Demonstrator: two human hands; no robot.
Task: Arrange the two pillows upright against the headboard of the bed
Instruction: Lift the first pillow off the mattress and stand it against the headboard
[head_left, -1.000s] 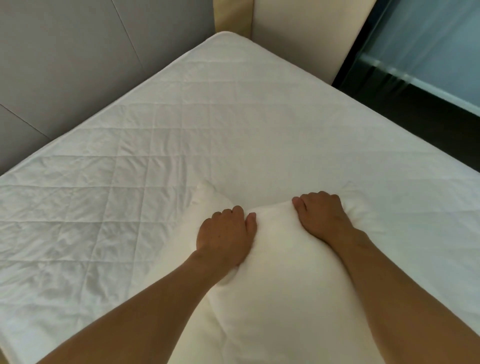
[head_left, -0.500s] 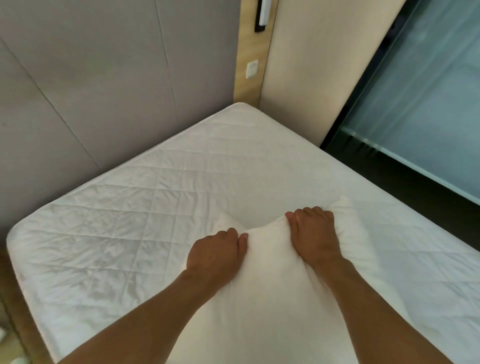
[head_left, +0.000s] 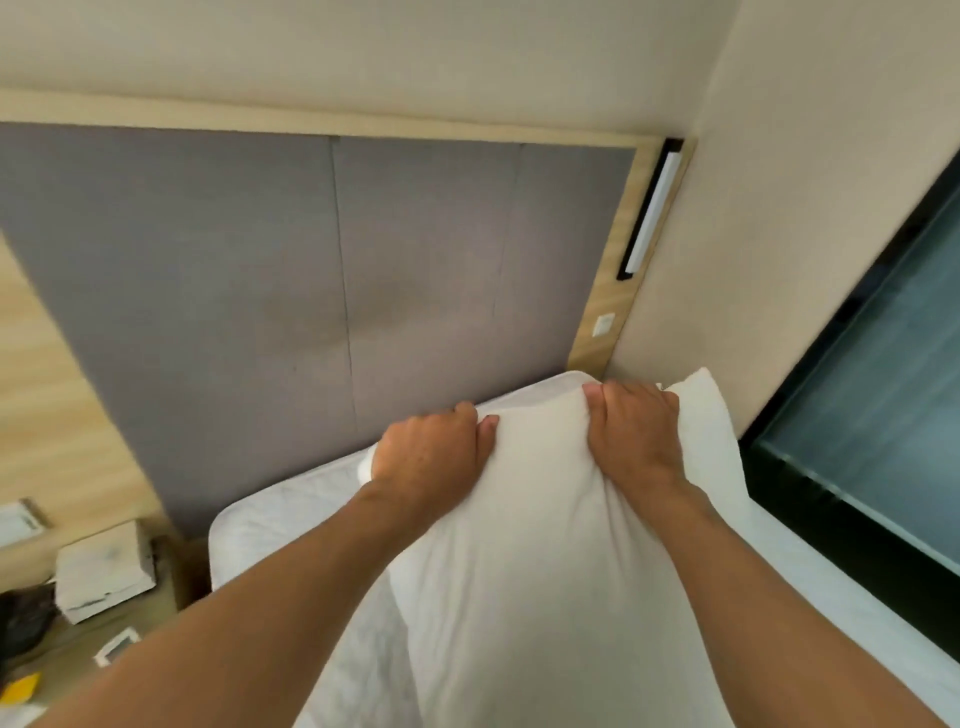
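Observation:
A white pillow (head_left: 540, 561) is held up in front of me above the white quilted bed (head_left: 270, 525). My left hand (head_left: 431, 452) grips its top edge on the left. My right hand (head_left: 634, 436) grips the same edge on the right. The pillow's top right corner (head_left: 698, 400) sticks up past my right hand. The grey padded headboard (head_left: 311, 291) stands behind it, some way beyond the pillow. I cannot make out a second pillow; the lifted one hides much of the bed.
A wooden nightstand at the lower left carries a white tissue box (head_left: 104, 571) and small items. A wooden strip with a wall light (head_left: 649, 208) and a switch (head_left: 602, 325) borders the headboard's right side. A dark glass partition (head_left: 872, 395) runs along the right.
Both hands have lifted the pillow off the mattress and carried it toward the headboard. My view has tilted up, so the whole headboard and the nightstand now show.

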